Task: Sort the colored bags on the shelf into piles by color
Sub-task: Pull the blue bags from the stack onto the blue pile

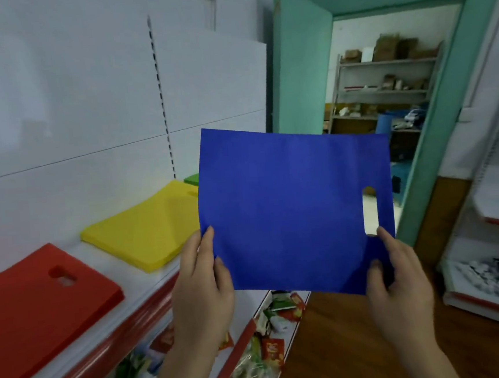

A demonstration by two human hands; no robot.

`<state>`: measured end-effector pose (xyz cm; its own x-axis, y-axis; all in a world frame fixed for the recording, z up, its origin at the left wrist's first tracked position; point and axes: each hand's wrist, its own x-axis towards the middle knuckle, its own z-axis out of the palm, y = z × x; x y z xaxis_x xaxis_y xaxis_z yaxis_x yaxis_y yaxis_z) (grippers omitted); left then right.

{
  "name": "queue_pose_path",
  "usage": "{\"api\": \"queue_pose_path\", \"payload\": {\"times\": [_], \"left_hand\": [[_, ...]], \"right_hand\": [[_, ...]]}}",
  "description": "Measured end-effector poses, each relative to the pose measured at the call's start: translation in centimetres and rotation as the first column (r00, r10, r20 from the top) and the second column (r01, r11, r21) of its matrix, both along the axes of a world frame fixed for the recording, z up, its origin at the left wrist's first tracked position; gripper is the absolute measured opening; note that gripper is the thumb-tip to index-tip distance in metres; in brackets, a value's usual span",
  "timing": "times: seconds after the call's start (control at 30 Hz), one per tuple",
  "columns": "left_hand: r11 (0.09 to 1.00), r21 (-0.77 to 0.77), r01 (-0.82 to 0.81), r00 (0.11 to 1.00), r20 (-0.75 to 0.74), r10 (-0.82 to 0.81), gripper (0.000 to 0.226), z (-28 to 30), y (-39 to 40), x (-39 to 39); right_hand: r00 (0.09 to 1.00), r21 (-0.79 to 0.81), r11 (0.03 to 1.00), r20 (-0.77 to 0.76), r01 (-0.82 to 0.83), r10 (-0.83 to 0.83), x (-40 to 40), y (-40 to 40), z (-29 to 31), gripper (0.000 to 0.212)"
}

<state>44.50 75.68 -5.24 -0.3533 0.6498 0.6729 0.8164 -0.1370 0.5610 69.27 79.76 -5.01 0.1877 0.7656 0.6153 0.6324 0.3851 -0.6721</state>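
behind held blue bag (pixel 288 203), shelf (pixel 147 276) piles

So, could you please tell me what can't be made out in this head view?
- Green pile: only a corner shows; the blue bag held by the left hand and right hand covers the rest.
- Any blue pile on the shelf: hidden if there.
- Red pile: cut off by the left edge.
- Snack packets below: labels too blurred to read.
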Motion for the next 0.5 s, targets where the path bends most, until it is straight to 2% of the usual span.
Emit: {"api": "queue_pose_path", "payload": {"times": [0.3,0.5], "left_hand": [[0.984,-0.022,0.179,0.983,-0.032,-0.179,0.050,0.0,17.5,6.1],[0.971,-0.095,0.220,0.975,-0.001,-0.221,0.050,-0.9,29.0,12.4]], "right_hand": [[0.976,-0.046,0.975,0.026,0.218,-0.217,7.3,12.9,-1.0,0.048],[0.963,-0.042,0.963,-0.015,0.268,-0.269,13.5,23.2,-2.5,0.042]]}}
